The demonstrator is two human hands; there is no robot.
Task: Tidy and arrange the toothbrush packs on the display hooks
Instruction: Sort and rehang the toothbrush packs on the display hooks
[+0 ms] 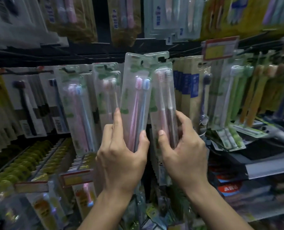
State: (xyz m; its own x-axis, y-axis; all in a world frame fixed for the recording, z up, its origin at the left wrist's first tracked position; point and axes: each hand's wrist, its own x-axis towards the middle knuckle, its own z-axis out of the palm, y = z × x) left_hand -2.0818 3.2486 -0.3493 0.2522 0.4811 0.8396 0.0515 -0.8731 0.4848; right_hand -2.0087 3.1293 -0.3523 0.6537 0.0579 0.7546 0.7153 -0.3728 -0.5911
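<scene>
From the head camera, the left hand grips the lower end of a toothbrush pack, thumb on its right edge and fingers curled behind. Its long axis runs nearly upright, brush heads and hang tab pointing to about 12 o'clock, tipped slightly toward 1. Just at its 3 o'clock, the right hand clasps a second pack, also upright with heads up. Both packs are held in front of the display hooks, where similar packs hang.
</scene>
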